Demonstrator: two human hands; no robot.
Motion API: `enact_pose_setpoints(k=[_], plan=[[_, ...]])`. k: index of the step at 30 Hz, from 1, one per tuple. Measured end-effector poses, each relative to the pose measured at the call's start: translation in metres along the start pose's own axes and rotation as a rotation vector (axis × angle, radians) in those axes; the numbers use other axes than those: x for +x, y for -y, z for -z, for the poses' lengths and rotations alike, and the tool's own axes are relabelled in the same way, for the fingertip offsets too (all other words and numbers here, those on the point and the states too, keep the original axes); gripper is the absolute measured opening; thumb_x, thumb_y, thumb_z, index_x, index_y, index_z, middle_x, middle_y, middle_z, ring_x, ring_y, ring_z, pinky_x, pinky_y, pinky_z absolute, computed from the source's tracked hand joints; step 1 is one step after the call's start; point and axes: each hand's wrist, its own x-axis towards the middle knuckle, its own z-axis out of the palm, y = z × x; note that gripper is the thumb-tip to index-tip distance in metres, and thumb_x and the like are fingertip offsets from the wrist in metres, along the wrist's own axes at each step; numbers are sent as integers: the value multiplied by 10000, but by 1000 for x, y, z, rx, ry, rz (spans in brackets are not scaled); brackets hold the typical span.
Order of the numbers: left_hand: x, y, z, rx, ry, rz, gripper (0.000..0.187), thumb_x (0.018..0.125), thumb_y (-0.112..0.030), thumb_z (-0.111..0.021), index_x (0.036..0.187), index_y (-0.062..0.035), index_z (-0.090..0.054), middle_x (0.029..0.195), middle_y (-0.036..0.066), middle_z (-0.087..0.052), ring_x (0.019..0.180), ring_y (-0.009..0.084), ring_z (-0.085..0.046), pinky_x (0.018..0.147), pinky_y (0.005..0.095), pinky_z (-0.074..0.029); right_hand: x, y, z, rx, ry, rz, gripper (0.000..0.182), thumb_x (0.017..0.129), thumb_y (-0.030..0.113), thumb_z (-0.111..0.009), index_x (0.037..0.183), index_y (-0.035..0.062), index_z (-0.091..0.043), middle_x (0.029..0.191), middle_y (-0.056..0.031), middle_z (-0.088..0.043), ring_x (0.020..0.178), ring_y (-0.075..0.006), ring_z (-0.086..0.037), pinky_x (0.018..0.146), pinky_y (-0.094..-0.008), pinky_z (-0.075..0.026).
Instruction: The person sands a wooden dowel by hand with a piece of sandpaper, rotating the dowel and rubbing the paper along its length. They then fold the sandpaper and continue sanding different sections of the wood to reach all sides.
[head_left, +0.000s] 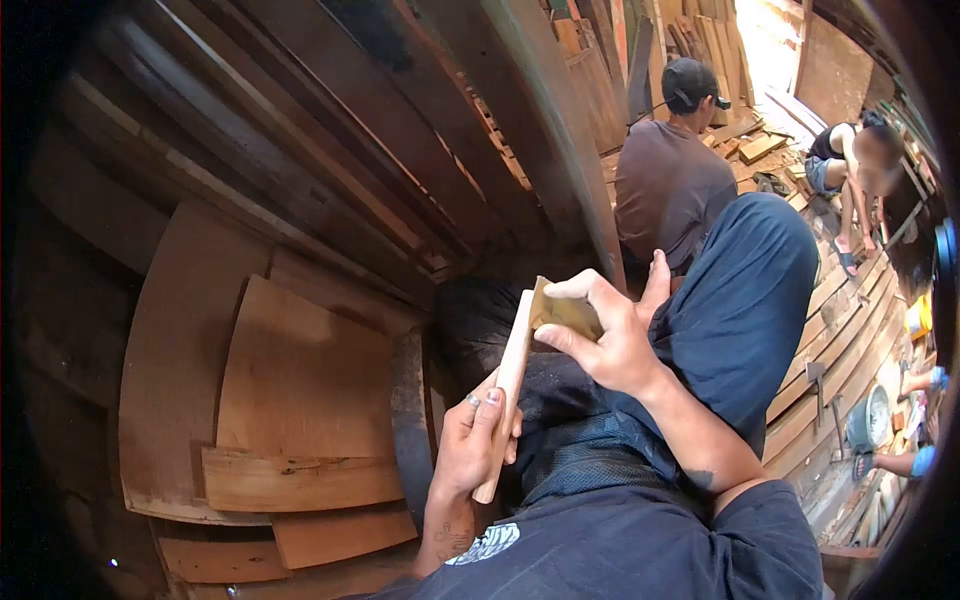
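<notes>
A narrow, pale wooden piece (511,380) stands slanted above my lap, its upper end leaning right. My left hand (467,443), with a ring on one finger, is wrapped round its lower part. My right hand (612,345) grips a folded, olive-brown sheet of sandpaper (570,312) between thumb and fingers. The sandpaper's edge lies against the upper end of the wood. Part of the sheet is hidden behind my right fingers.
Wooden panels (310,370) lean at my left, and long dark boards (400,110) stand ahead. A person in a cap (675,180) sits close in front. Another person (845,165) crouches farther right. A bucket (868,418) and a hammer-like tool (817,385) are on the slatted floor.
</notes>
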Motion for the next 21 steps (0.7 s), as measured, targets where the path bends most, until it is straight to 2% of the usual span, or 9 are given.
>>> enact_pose_setpoints(k=[3,5,7,9,11,13,15,18,21], plan=[[-1,-1,0,-62,-15,-11,544,1230,-377,-449,1607,-1,-561,843,70,-648,575,120,-573,520,261,-505,-8,6,-1,33,222,157,462,948,270,-921,1297,48,-716,1129,-137,-719,1054,-318,-741,939,-411,-583],[-1,-2,1,-46,-35,-13,536,1229,-377,-458,1594,0,-567,843,71,-652,572,124,-572,513,263,-501,-15,2,-9,110,290,125,448,952,282,-917,1288,49,-734,1155,-137,-712,1091,-324,-739,962,-413,-582],[0,0,1,-27,-50,-5,531,1227,-374,-465,1588,1,-570,838,71,-652,568,125,-570,510,265,-499,-7,3,0,-25,203,59,436,956,261,-914,1284,45,-726,1159,-141,-724,1092,-305,-745,962,-411,-586],[0,1,1,-20,-24,10,532,1226,-373,-472,1592,3,-564,823,74,-650,556,129,-568,503,269,-499,-2,0,1,94,-17,-149,393,938,216,-927,1231,40,-734,1159,-136,-747,1051,-272,-751,946,-397,-587],[1,1,-1,-48,0,1,532,1226,-374,-473,1589,4,-565,814,75,-646,551,132,-569,501,269,-500,-4,0,1,150,7,-125,377,952,218,-915,1229,40,-732,1157,-140,-735,1078,-287,-741,962,-398,-578],[-1,0,2,-110,-6,-13,500,1235,-330,-454,1598,-8,-572,838,59,-650,565,113,-577,529,258,-516,-5,9,7,80,356,-17,367,969,225,-897,1236,41,-725,1152,-141,-718,1116,-303,-726,985,-407,-566],[2,3,3,-108,-48,-48,498,1236,-334,-453,1592,-8,-575,853,61,-649,566,112,-573,530,260,-522,-11,9,-1,175,472,-11,372,946,235,-911,1214,52,-730,1145,-134,-704,1119,-311,-717,988,-417,-558],[0,-3,1,-33,-19,-8,552,1234,-411,-434,1582,0,-556,830,84,-642,560,134,-572,504,274,-508,-3,6,5,115,333,-95,388,941,194,-905,1249,47,-721,1171,-127,-709,1107,-279,-719,987,-396,-559],[0,-3,-1,-75,38,-16,561,1237,-413,-422,1584,10,-545,842,91,-653,563,137,-577,503,279,-508,0,1,10,95,142,-73,361,965,142,-877,1265,32,-710,1190,-105,-709,1098,-250,-710,1015,-373,-545]])
